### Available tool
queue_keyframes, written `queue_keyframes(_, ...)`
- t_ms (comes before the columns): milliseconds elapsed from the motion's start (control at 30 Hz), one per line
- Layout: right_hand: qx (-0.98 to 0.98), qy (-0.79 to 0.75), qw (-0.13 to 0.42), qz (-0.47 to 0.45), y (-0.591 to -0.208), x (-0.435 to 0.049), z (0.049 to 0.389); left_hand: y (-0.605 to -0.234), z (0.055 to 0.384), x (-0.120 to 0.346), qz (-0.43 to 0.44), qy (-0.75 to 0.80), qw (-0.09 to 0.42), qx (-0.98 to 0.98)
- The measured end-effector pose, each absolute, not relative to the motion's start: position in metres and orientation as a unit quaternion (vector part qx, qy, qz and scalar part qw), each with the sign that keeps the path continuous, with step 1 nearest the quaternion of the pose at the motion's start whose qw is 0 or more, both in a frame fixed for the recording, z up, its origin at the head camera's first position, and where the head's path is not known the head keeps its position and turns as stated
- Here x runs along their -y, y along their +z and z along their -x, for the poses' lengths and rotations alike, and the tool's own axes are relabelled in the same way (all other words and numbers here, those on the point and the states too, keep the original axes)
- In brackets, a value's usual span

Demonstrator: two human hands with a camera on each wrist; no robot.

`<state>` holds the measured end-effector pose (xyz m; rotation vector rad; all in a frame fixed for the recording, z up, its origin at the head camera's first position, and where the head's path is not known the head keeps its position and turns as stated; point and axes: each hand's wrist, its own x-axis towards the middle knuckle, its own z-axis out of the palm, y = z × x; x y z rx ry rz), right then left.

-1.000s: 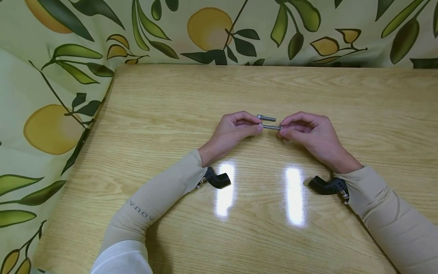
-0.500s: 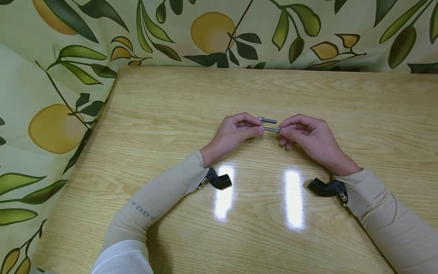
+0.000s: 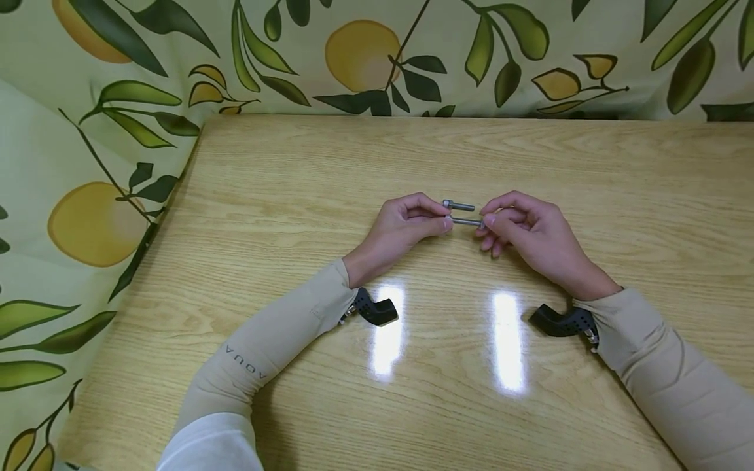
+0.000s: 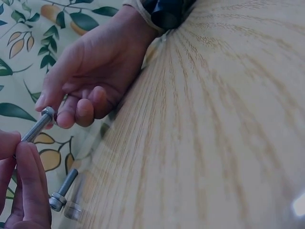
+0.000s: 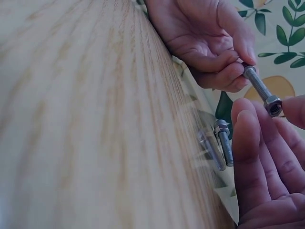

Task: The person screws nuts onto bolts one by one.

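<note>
My left hand (image 3: 406, 219) pinches the head end of a metal bolt (image 3: 466, 222) between thumb and fingertips. A hex nut (image 5: 273, 106) sits at the bolt's other end, seen clearly in the right wrist view. My right hand (image 3: 527, 232) holds thumb and forefinger at this nut, its other fingers loosely bent below. The bolt is roughly level, spanning the gap between both hands. Just beyond it, a second bolt (image 3: 461, 205) lies on the table. In the left wrist view this second bolt (image 4: 63, 191) carries a nut close to its head.
The wood-grain table (image 3: 353, 157) spreads around both hands, with two bright light reflections on its near part. A leaf-and-fruit patterned cloth (image 3: 265, 59) hangs behind the table and along its left side. Black wrist cameras (image 3: 377, 309) sit at both sleeve cuffs.
My right fingers shift slightly around the nut: half a second ago they covered it, and now it shows again at the thumb tip. The left hand stays in place with the bolt.
</note>
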<state>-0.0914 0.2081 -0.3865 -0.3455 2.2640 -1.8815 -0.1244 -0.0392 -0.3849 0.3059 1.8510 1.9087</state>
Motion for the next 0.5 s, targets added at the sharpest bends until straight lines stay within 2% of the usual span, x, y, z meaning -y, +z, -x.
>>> queue_keyframes(500, -0.758, -0.636, 0.101, 0.100, -0.3846, -0.2074, 0.0907, -0.3851, 0.1250, 0.0378, -0.103, 0.707, 0.223, -0.663)
